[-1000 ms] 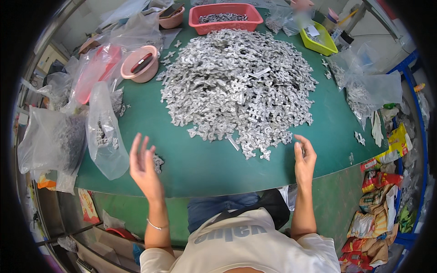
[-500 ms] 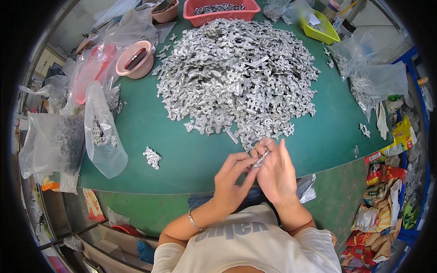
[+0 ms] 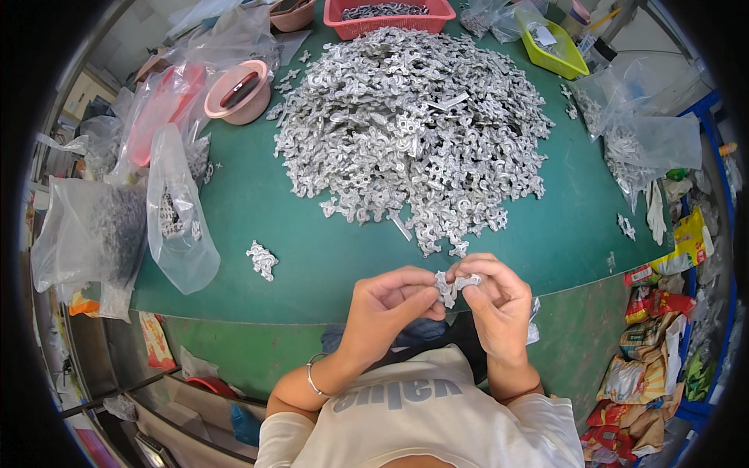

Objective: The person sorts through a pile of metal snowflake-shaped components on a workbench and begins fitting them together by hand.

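Note:
Small silver cast-metal parts [image 3: 447, 289] are pinched between my two hands, just above the table's near edge. Thumb and fingers of my left hand [image 3: 398, 303] close on the left end. The right end is gripped by my right hand [image 3: 498, 300], thumb on the near side. Whether this is one piece or two touching pieces I cannot tell. Beyond my fingers rises a big pile of similar silver metal parts [image 3: 413, 132], its near tip close to my hands. A small cluster of metal parts [image 3: 262, 260] lies apart on the green table [image 3: 328, 269], left of my hands.
A pink bowl [image 3: 257, 101] with a dark red-handled object stands left of the pile. Behind it are a red basket [image 3: 390, 25] of parts and a yellow-green basket [image 3: 573, 64]. Clear bags [image 3: 86, 234] of parts crowd the left; another bag [image 3: 624, 152] lies right.
My right hand has turned from an upright open palm to a pinch on the metal. Both hands are slightly lower, and the silver metal now shows more plainly between them.

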A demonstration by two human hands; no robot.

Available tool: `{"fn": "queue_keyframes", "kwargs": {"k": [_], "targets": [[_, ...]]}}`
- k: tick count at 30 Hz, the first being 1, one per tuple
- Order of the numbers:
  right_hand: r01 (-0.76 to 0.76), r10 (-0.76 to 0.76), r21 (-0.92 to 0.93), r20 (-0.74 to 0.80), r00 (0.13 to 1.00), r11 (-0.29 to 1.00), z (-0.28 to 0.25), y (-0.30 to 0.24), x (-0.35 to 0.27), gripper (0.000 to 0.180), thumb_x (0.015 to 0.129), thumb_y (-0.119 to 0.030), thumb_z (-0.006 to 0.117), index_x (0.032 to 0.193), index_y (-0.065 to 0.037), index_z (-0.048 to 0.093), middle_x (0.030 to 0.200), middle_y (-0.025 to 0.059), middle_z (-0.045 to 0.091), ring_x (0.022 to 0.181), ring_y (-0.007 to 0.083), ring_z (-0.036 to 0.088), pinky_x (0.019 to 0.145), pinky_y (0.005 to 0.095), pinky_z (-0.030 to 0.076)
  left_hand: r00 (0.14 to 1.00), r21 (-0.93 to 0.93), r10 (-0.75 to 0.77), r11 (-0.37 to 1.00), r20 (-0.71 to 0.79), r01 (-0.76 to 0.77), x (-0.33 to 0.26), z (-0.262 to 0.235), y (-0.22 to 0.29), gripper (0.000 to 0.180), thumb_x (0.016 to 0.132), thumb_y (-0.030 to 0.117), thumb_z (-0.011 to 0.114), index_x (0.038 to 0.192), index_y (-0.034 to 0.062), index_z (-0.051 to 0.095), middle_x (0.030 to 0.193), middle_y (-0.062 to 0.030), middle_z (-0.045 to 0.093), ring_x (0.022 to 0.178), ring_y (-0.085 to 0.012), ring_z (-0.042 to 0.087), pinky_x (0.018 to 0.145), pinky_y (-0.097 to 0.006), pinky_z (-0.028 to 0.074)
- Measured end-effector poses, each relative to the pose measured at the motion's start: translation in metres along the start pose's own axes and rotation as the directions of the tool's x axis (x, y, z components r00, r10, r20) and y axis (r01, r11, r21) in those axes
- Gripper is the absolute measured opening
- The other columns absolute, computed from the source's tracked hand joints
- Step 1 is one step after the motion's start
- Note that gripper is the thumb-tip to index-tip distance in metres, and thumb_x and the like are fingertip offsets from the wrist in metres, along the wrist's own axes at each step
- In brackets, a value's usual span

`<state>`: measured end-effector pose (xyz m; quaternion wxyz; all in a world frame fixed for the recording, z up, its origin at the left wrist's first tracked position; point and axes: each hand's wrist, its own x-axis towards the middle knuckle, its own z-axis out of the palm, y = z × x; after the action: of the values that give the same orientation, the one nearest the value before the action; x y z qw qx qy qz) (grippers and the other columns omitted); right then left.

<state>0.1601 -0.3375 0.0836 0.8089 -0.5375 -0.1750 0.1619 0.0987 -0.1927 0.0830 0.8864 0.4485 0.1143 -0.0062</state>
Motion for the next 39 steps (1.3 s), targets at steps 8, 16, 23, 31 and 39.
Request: {"fn": "queue_keyframes", "kwargs": {"k": [8,16,23,31,39], "targets": [[0.106,-0.105,-0.03,0.023,0.994,0.994,-0.004,-0.005,-0.011,0.025,0.074,0.014,0.058,0.099,0.01,0.057,0.099,0.0166,0.054,0.091,0.0224,0.055,0.081,0.0333,0.045,0.995,0.004,0.055,0.998,0.087,-0.055,-0.004,0.001,0.004,0.017,0.083,-0.003,0.054,0.099,-0.0088,0.058,0.096,-0.0125,0.056,0.078,-0.0173,0.06,0.07,-0.027,0.054],[-0.01,0.11,0.444,-0.201,0.973,0.896,-0.018,0.0,0.004,0.015,0.085,-0.001,0.046,0.099,0.001,0.045,0.095,0.0153,0.052,0.082,0.0217,0.054,0.071,0.0319,0.046,0.992,0.089,0.095,0.991,0.088,-0.103,0.0,0.004,-0.001,0.028,0.084,0.001,0.054,0.111,-0.005,0.052,0.098,-0.0121,0.056,0.085,-0.0166,0.057,0.075,-0.03,0.049],[-0.126,-0.018,-0.26,-0.488,0.873,0.957,-0.092,0.024,0.034,0.02,0.079,0.0,0.05,0.098,0.0,0.055,0.069,-0.0044,0.039,0.056,0.0053,0.034,0.051,0.0191,0.03,0.998,0.198,0.04,0.979,0.049,-0.049,0.002,-0.014,-0.015,0.024,0.086,0.006,0.052,0.109,-0.0035,0.055,0.097,-0.0094,0.058,0.083,-0.0143,0.056,0.074,-0.028,0.048],[-0.064,-0.335,-0.909,-0.217,0.917,0.413,-0.1,0.048,0.062,0.014,0.074,-0.009,0.065,0.083,0.0,0.059,0.068,0.0081,0.053,0.058,0.0183,0.049,0.056,0.0276,0.04,1.0,0.208,0.007,0.978,0.03,-0.013,0.006,-0.017,-0.019,0.023,0.087,0.006,0.052,0.108,-0.0033,0.055,0.094,-0.0087,0.059,0.082,-0.0136,0.056,0.075,-0.027,0.047],[-0.37,0.358,-0.185,-0.1,0.929,0.91,-0.054,0.012,0.017,0.016,0.085,-0.015,0.059,0.077,-0.001,0.059,0.07,-0.0012,0.058,0.062,0.0023,0.047,0.056,0.017,0.036,0.978,0.387,0.191,0.898,0.088,-0.21,0.015,-0.008,-0.016,0.039,0.08,-0.003,0.056,0.118,-0.0024,0.048,0.106,-0.01,0.054,0.089,-0.0154,0.054,0.075,-0.026,0.046]]}}
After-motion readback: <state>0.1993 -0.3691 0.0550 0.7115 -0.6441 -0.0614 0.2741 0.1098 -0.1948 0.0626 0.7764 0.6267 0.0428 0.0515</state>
